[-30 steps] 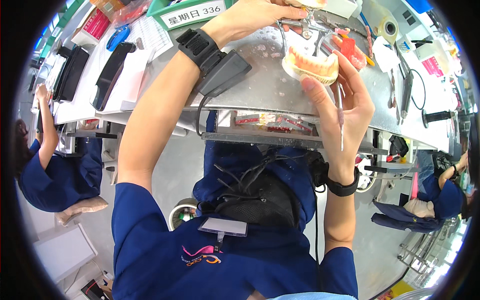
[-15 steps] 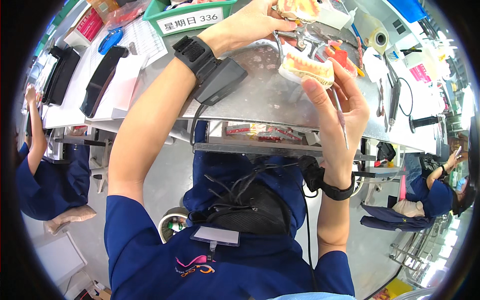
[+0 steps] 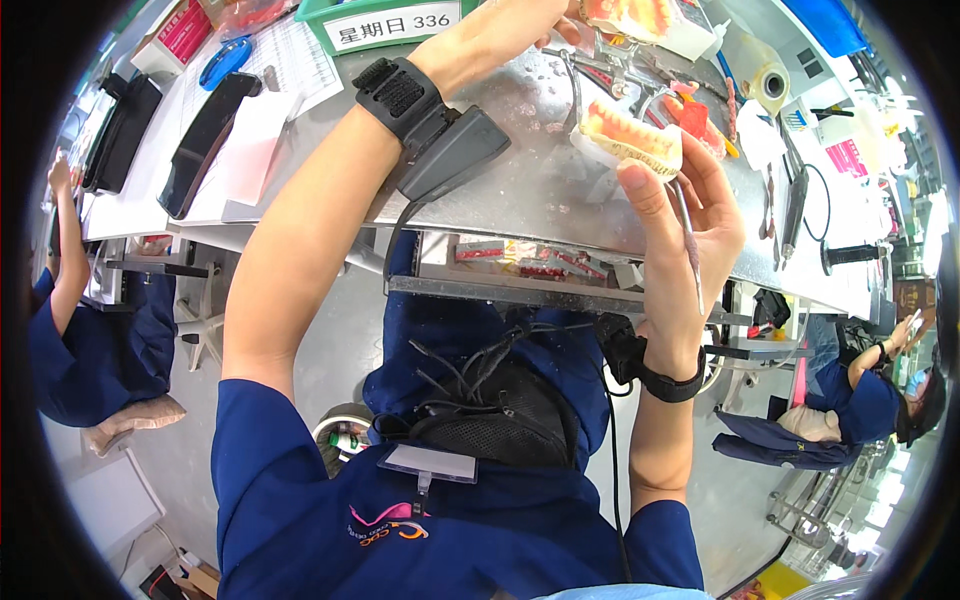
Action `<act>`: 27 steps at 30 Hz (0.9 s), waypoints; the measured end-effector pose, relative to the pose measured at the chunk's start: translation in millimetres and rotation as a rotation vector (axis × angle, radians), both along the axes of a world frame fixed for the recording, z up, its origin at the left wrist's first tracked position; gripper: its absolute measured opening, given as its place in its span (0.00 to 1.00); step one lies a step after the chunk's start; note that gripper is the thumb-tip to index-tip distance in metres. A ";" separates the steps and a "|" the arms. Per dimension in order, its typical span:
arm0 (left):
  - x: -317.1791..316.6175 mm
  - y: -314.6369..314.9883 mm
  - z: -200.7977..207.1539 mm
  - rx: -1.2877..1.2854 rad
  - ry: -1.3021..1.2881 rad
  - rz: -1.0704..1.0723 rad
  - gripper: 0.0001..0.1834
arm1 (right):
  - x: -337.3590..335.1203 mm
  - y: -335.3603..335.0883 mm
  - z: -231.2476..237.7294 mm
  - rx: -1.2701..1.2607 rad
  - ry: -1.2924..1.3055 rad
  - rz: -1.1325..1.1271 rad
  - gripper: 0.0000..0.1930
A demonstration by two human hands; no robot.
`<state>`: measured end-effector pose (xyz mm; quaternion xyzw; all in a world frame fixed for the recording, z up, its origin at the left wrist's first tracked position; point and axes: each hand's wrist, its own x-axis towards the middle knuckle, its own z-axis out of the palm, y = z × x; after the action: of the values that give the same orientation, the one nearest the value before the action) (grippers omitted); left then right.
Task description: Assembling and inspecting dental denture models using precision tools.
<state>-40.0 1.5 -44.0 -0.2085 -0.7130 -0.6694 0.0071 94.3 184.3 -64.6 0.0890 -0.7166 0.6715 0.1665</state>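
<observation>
My right hand (image 3: 690,225) closes round the lower half of a dental model (image 3: 628,140), a pale cast with a row of teeth and a yellowish-pink gum band. A thin metal carving tool (image 3: 690,240) is also tucked between its fingers, slanting toward my wrist. The other half of the model (image 3: 632,15) is above it at the top edge. A metal hinged frame (image 3: 625,75) lies between the two halves. Beside the upper half, my left hand (image 3: 553,18) has partly bent fingers, cut off by the picture's edge; whether they grip it is unclear.
A green bin (image 3: 340,12) with a label stands at the back of the metal worktop (image 3: 480,190). Red and pink wax pieces (image 3: 700,120) lie beyond the model. A handpiece (image 3: 793,215) with a cord is at right, a black case (image 3: 210,145) at left. Co-workers sit both sides.
The view has shifted slightly, moving the bench things rightward. My left hand has drawn a little away from the upper model half, its thumb no longer showing. My right hand keeps its hold.
</observation>
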 end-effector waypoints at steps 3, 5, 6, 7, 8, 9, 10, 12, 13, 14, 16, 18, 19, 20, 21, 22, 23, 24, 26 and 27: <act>-6.2 -2.4 -3.6 0.054 -0.021 -0.018 0.26 | -1.8 1.4 -2.6 -0.014 -0.010 0.006 0.33; -6.0 -2.4 -2.5 0.125 -0.086 -0.068 0.27 | -2.3 0.7 -1.7 -0.024 0.022 -0.010 0.34; -6.0 -2.8 -1.6 0.128 -0.069 -0.058 0.26 | -2.1 0.5 -1.5 -0.023 0.021 -0.012 0.34; -3.7 -1.9 1.9 0.130 -0.052 -0.048 0.26 | -2.1 0.5 -1.7 -0.033 0.019 -0.017 0.34; -1.0 -0.9 4.9 0.131 -0.052 -0.050 0.26 | -2.2 0.7 -2.0 -0.042 0.016 -0.022 0.34; 2.1 0.0 7.6 0.119 -0.031 -0.063 0.26 | -2.5 1.0 -2.2 -0.042 0.016 -0.025 0.34; 6.4 0.9 10.8 0.108 -0.009 -0.074 0.25 | -2.7 1.2 -2.6 -0.043 0.016 -0.024 0.35; 10.7 2.5 13.9 0.167 -0.050 -0.118 0.24 | -3.2 2.0 -3.1 -0.043 0.015 -0.026 0.35; 13.2 2.0 15.5 0.224 -0.090 -0.158 0.23 | -3.2 1.7 -2.8 -0.045 0.009 -0.020 0.35; 15.3 1.5 16.7 0.223 -0.091 -0.155 0.23 | -3.2 1.6 -2.5 -0.047 0.004 -0.014 0.34; 18.1 1.8 17.9 0.291 -0.136 -0.194 0.21 | -3.6 1.9 -2.7 -0.043 0.002 -0.013 0.34; 19.7 4.2 18.9 0.304 -0.124 -0.197 0.20 | -3.8 2.6 -3.1 -0.039 -0.001 -0.016 0.33; 20.0 5.6 19.2 0.317 -0.111 -0.200 0.21 | -3.8 2.9 -2.7 -0.050 -0.021 -0.018 0.33; 20.6 5.5 19.2 0.318 -0.112 -0.203 0.21 | -3.7 3.1 -2.3 -0.061 -0.041 -0.021 0.33; 21.4 4.0 18.9 0.306 -0.089 -0.255 0.21 | -3.7 3.0 -1.4 -0.060 -0.042 -0.025 0.33; 22.6 0.6 18.7 0.292 -0.066 -0.302 0.21 | -3.4 1.4 -0.1 -0.049 -0.021 -0.019 0.32; 21.2 -3.1 17.6 0.292 -0.067 -0.300 0.21 | -3.2 0.3 0.7 -0.037 0.000 -0.013 0.32; 18.3 -7.2 15.9 0.246 -0.055 -0.324 0.20 | -3.2 -0.3 0.8 -0.038 -0.001 -0.010 0.32; 21.7 -8.7 19.2 0.204 -0.046 -0.355 0.20 | -3.7 0.5 0.7 -0.032 -0.005 -0.022 0.32; 25.8 -10.1 21.0 0.166 -0.015 -0.351 0.20 | -3.9 1.0 0.8 -0.031 -0.006 -0.024 0.32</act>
<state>-14.2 -8.6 -23.0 -0.3235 -0.6081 -0.7183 -0.0979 90.4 185.3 -63.9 0.0760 -0.7076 0.6807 0.1738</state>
